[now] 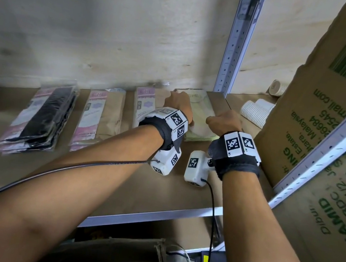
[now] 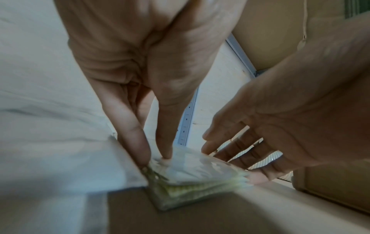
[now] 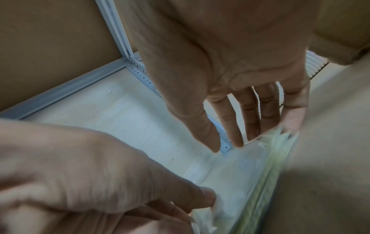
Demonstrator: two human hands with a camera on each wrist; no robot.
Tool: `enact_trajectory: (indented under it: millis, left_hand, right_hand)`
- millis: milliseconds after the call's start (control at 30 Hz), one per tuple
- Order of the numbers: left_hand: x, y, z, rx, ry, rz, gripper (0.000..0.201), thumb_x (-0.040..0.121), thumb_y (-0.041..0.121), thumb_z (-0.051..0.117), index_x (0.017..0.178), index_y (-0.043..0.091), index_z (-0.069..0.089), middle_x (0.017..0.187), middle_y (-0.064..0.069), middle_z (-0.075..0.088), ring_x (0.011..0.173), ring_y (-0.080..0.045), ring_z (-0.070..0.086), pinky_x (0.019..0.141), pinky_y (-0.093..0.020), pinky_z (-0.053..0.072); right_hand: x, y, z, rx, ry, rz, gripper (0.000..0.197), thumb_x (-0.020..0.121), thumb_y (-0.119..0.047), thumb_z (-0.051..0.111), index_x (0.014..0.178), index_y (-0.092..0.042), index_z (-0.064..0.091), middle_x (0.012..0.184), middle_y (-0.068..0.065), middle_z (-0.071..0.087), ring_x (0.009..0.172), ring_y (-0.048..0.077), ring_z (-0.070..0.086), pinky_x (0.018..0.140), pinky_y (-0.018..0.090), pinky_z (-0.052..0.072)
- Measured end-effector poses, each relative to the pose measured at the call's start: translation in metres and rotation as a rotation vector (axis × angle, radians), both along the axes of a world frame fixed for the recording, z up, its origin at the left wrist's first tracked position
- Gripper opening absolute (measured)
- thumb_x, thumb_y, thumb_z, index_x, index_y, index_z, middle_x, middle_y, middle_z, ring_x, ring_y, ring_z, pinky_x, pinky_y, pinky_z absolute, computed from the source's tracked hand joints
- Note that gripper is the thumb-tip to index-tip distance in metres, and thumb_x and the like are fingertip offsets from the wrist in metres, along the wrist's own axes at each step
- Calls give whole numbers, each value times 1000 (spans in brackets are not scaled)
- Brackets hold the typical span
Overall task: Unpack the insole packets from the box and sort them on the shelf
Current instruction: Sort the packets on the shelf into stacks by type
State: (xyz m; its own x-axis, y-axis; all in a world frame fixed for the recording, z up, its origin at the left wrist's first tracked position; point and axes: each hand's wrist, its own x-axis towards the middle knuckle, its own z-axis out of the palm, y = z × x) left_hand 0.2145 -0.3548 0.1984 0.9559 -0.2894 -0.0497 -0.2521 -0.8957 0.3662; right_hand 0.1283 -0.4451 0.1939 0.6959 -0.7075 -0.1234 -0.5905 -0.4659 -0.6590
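Both hands work a stack of pale green insole packets [image 1: 201, 115] lying on the shelf [image 1: 127, 182] at about 12 o'clock, its header reading "ENE". The left hand [image 1: 179, 105] pinches the stack's left edge; the right hand [image 1: 225, 122] has straight fingers pressed along its right edge. At 3 o'clock, a cardboard box [image 1: 318, 122] shows "Malaysia", "HAMID".

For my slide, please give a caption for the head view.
Both hands square the green insole stack on the shelf.

head: above, facing shelf [image 1: 134, 195] | wrists: close, share green packets [image 2: 192, 178]
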Motion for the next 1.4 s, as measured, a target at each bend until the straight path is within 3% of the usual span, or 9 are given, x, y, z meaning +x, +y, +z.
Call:
enact_trajectory:
  millis: [100,167,267,433,633,800,933,1033,1400]
  left_hand:
    - [-3,3,6,37,-41,-56,56,64,34,94,101,2,67,113,-15,68,98,-31,69,62,-30,46]
    - [-7,12,21,29,-96,-95,46,69,36,91,84,6,60,106,-13,70,90,-30,68,62,-31,48]
    - [-4,43,50,-106,-176,-120,36,80,38,80,97,8,69,109,-12,71,95,-32,69,79,-38,59]
    - [7,145,75,-420,-254,-5,40,77,52,68,67,13,68,84,-6,76,89,-31,71,81,-36,58]
    - [11,282,49,-751,-122,218,30,54,56,66,70,33,76,68,2,76,72,-21,75,82,-49,62]
    - [13,385,31,-808,-203,386,24,65,55,63,72,35,74,65,5,75,69,-21,75,77,-48,62]
    - [24,455,32,-761,-242,534,28,86,37,61,80,13,73,85,-9,76,85,-30,72,85,-46,59]
    - [26,502,29,-597,-306,657,25,87,35,62,95,16,77,110,-15,73,96,-35,67,88,-40,55]
    - [26,584,8,-381,-29,506,35,93,22,64,122,2,65,132,-20,61,117,-37,59,102,-43,46]
  right_hand:
    - [-2,0,4,-5,23,-4,29,87,-20,59,106,1,67,99,14,62,92,27,57,70,28,44]
    - [-5,2,9,-67,32,-26,30,87,-20,55,108,-1,66,113,16,62,110,33,55,88,32,47]
    - [-9,8,19,-152,-68,7,26,88,-17,52,105,-5,68,114,15,65,117,35,54,100,35,44]
    - [-11,46,35,37,-320,186,19,91,-19,60,104,-14,72,107,10,72,100,27,66,92,40,55]
    - [-9,125,32,214,-382,395,11,90,-9,62,95,-13,71,84,5,72,68,18,66,58,28,54]
    - [-5,185,31,269,-374,528,7,89,-8,65,91,-13,69,79,1,70,60,15,64,55,29,54]
    - [12,236,36,253,-312,654,7,92,-8,62,94,-9,69,78,4,68,66,17,64,53,28,52]
    - [34,284,38,217,-280,763,8,92,-7,62,89,-10,69,77,3,68,68,20,65,57,30,55]
    - [122,476,19,662,-81,867,20,93,10,49,83,-7,48,77,17,52,60,27,59,53,33,58]
